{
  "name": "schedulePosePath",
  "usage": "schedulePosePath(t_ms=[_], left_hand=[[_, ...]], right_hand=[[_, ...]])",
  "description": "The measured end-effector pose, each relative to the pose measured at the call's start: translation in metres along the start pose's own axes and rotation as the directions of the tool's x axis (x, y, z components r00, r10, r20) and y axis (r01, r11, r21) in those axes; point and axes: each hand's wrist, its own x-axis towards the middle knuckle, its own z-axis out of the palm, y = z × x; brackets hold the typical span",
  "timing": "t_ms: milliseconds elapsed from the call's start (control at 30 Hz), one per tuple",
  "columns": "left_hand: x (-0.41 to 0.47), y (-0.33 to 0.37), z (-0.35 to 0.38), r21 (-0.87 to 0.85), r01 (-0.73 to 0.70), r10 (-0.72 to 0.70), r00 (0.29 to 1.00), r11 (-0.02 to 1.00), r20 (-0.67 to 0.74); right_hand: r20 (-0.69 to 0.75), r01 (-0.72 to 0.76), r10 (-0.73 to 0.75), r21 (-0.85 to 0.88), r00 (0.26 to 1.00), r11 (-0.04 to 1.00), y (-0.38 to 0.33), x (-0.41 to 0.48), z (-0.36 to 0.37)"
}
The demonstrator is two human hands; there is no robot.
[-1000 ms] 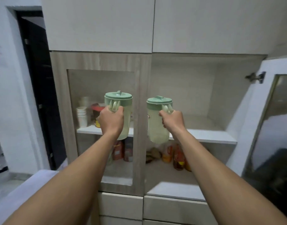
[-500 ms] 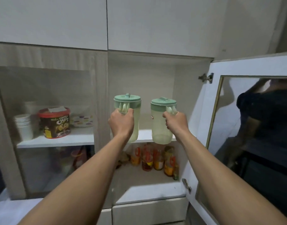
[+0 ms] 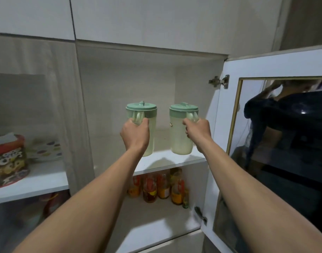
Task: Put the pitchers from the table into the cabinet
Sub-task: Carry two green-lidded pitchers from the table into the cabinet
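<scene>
Two pale green see-through pitchers with darker green lids are held up inside the open right bay of the cabinet. My left hand (image 3: 135, 135) grips the handle of the left pitcher (image 3: 151, 128). My right hand (image 3: 198, 133) grips the handle of the right pitcher (image 3: 178, 136). Both pitchers stand upright, side by side but apart, at or just above the white upper shelf (image 3: 167, 162); whether they touch it I cannot tell.
The right cabinet door (image 3: 271, 66) stands open with a glass pane reflecting a person. Several bottles (image 3: 158, 187) stand on the lower shelf. Behind the closed left glass door sit a red-lidded cereal tub (image 3: 8, 161) and stacked patterned plates (image 3: 45, 150).
Both hands have carried the pitchers forward and to the right, from in front of the cabinet into the open right bay above the upper shelf. The view has moved closer.
</scene>
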Motion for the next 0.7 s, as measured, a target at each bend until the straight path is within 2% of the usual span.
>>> schedulePosePath(t_ms=[367, 567, 700], left_hand=[[0.091, -0.066, 0.108, 0.09, 0.016, -0.014, 1.0, 0.996, -0.023], [0.141, -0.112, 0.174, 0.069, 0.045, -0.039, 0.996, 0.997, -0.085], [0.181, -0.142, 0.222, 0.209, 0.037, -0.023, 0.997, 0.977, -0.071]], right_hand=[[-0.046, -0.051, 0.052, 0.016, 0.998, 0.999, 0.077, 0.135, 0.058], [0.006, -0.055, 0.055, -0.009, 0.998, 0.998, 0.127, 0.215, 0.088], [0.043, -0.061, 0.061, -0.013, 0.997, 0.998, 0.162, 0.272, 0.111]])
